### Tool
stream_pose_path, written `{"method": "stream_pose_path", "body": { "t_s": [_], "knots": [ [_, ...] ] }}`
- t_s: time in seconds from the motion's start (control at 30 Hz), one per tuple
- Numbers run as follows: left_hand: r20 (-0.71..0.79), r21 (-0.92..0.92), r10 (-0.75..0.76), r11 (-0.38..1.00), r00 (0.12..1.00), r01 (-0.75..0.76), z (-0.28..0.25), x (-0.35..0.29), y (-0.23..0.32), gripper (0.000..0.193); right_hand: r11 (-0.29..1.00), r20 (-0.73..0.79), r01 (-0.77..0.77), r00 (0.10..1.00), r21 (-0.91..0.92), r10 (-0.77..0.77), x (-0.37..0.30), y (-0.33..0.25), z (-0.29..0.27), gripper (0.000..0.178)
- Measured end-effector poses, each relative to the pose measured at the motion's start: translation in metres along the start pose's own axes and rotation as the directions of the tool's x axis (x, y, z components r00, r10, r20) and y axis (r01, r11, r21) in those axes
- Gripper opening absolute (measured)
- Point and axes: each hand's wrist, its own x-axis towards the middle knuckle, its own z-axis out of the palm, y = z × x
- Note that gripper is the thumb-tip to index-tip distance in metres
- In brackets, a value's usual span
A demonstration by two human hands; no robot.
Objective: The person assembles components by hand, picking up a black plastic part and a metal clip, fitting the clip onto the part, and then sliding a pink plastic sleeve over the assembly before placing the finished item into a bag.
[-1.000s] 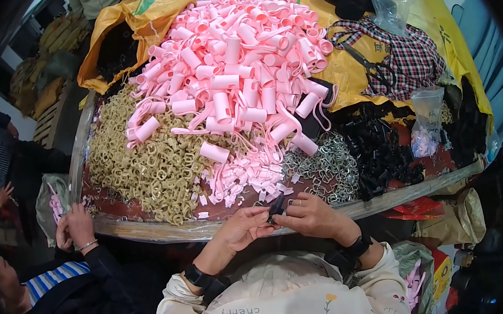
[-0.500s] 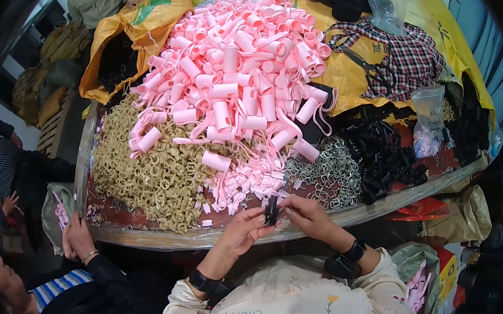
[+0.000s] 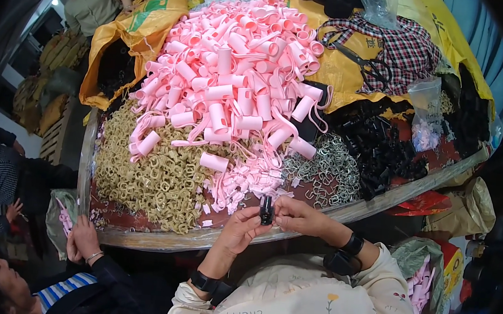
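Just over the table's front edge, a small black plastic cylinder (image 3: 267, 211) stands upright between my hands. My left hand (image 3: 241, 230) pinches it between thumb and fingers. From the other side my right hand (image 3: 301, 216) is closed, its fingertips at the cylinder; whether they grip it or some smaller piece is hidden. Small pink plastic pieces (image 3: 247, 184) lie just beyond my hands. A heap of silvery metal buckles (image 3: 329, 172) is beyond my right hand, with a pile of black plastic parts (image 3: 376, 148) further right.
A tall mound of pink tubes with straps (image 3: 228, 88) fills the table's middle, beside gold-coloured metal rings (image 3: 147, 174). Scissors (image 3: 363, 63) rest on checked cloth (image 3: 410, 54). A wooden edge (image 3: 405, 192) borders the table. Co-workers are at the left; one has hands (image 3: 83, 239) by the table's corner.
My right hand's fingers have come in closer against the black cylinder, which has turned slightly. The whole view has shifted a little.
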Motion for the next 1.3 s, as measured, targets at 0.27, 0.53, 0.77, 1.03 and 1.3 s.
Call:
{"method": "stream_pose_path", "body": {
  "t_s": [0.27, 0.53, 0.77, 1.03, 1.3],
  "knots": [
    [-0.005, 0.006, -0.015, 1.000, 1.000, 0.015, -0.001, 0.002, 0.009, 0.031, 0.995, -0.173, 0.094, 0.980, -0.038, -0.099, 0.011, 0.014, 0.009, 0.012],
    [-0.076, -0.078, 0.009, 0.997, 0.997, -0.015, 0.002, 0.001, 0.009, 0.027, 0.367, -0.004, 0.343, 0.726, -0.865, -0.688, 0.010, -0.021, 0.019, 0.027],
    [-0.088, -0.128, -0.006, 0.992, 0.996, -0.005, -0.004, 0.003, 0.008, 0.026, 0.233, 0.091, 0.355, 0.697, -0.905, -0.711, 0.007, -0.010, 0.012, 0.024],
    [-0.038, -0.166, -0.056, 0.985, 0.998, 0.049, 0.000, 0.003, 0.009, 0.026, 0.397, -0.044, 0.282, 0.766, -0.874, -0.642, 0.006, -0.006, 0.011, 0.012],
    [-0.028, -0.222, -0.029, 0.975, 0.999, 0.022, 0.003, 0.000, 0.006, 0.029, 0.803, -0.306, 0.167, 0.865, -0.572, -0.397, 0.007, 0.002, 0.013, 0.009]
  ]
}}
